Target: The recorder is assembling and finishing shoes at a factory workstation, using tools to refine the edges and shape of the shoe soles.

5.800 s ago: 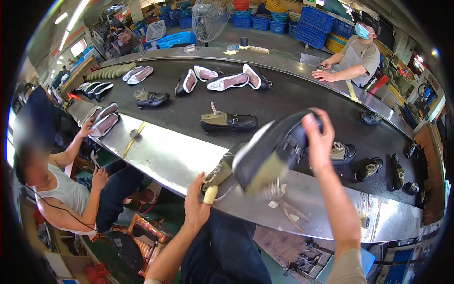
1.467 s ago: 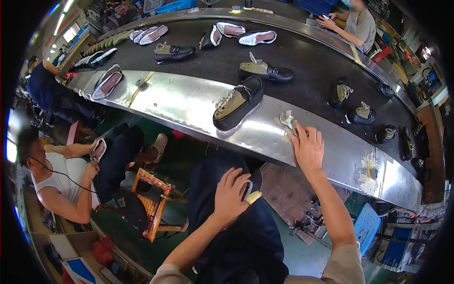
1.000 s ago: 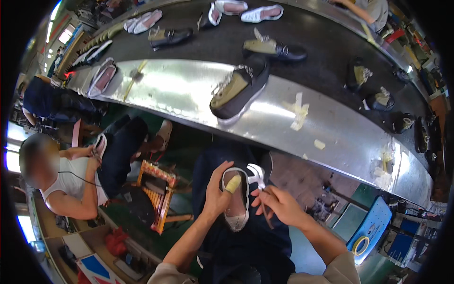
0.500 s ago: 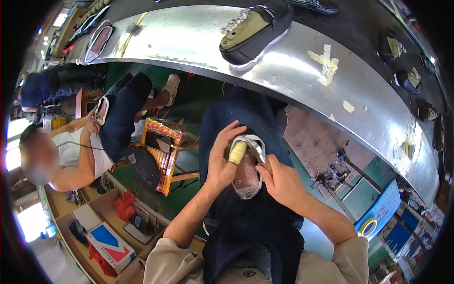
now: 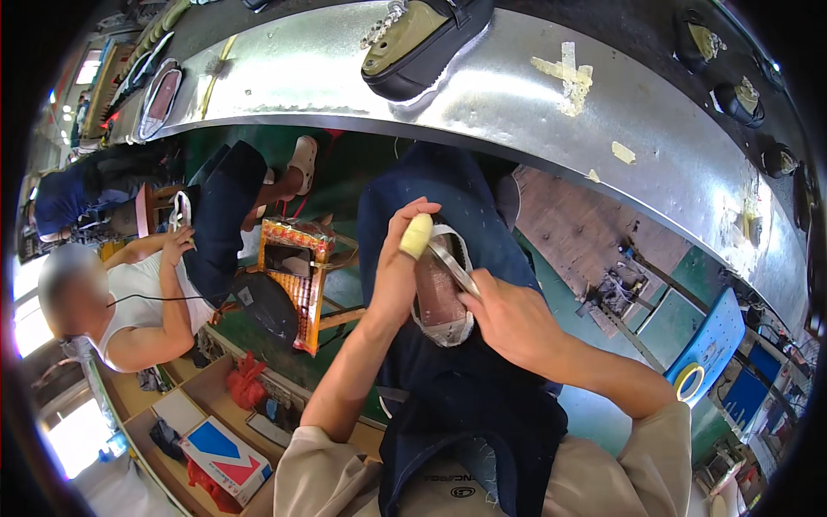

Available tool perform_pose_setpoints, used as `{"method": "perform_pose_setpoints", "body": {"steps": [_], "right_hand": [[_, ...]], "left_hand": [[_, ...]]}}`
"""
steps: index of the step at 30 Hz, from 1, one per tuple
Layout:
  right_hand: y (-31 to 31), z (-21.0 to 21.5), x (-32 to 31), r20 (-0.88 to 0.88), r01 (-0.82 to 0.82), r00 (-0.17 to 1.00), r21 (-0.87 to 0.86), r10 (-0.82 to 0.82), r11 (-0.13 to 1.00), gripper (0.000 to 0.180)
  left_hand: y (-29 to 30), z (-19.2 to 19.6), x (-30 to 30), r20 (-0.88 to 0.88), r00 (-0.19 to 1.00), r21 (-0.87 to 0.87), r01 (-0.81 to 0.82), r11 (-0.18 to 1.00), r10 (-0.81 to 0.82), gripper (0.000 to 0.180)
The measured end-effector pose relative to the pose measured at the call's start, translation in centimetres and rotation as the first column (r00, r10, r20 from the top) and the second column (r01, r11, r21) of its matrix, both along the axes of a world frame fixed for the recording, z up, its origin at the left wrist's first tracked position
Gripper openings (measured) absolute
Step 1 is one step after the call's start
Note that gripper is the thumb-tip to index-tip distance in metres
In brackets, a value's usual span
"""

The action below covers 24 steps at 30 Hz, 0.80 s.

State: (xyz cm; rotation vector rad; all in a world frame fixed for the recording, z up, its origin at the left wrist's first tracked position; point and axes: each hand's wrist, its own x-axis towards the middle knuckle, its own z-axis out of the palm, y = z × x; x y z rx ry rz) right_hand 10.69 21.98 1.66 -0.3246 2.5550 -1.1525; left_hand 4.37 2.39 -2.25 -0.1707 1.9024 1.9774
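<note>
On my lap an unfinished shoe [image 5: 440,291] lies with its sole side up, a pinkish-brown insole framed by a white folded rim. My left hand [image 5: 398,280] is wrapped round the shoe's left side. Its thumb, bound in yellow tape [image 5: 417,235], presses on the rim near the far end. Closed round the handles of slim silver pliers [image 5: 453,268], my right hand [image 5: 517,323] rests over the shoe's right edge. The pliers' tip meets the rim beside the taped thumb; their jaws are too small to read.
A metal-edged bench [image 5: 301,73] curves across the far side, bearing a black and olive shoe [image 5: 422,47] and several others. At left sits a co-worker [image 5: 159,297] holding a shoe. A small stool [image 5: 293,276], a wooden drawer tray [image 5: 202,379] and a blue stool [image 5: 711,345] stand nearby.
The view has shifted slightly. The pliers have swung to lie more slantwise across the shoe, and my left thumb sits further along the rim. The co-worker's hands and shoe have moved.
</note>
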Motion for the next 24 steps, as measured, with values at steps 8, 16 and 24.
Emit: {"method": "perform_pose_setpoints", "body": {"steps": [8,16,24], "right_hand": [[2.0,2.5,-1.1,0.203,0.372,0.928,-0.434,-0.313,0.821,0.023],[1.8,0.5,-2.0,0.346,0.405,0.896,-0.378,-0.279,0.833,0.025],[0.4,1.4,-3.5,0.204,0.338,0.94,-0.449,-0.273,0.827,0.024]], "left_hand": [[-0.7,1.0,0.7,0.047,0.988,0.097,0.145,0.985,-0.151,0.053],[-1.6,0.3,-0.2,-0.105,0.972,-0.237,0.18,0.955,-0.21,0.054],[-2.3,0.6,0.1,-0.135,0.964,-0.312,0.18,0.933,-0.231,0.056]]}}
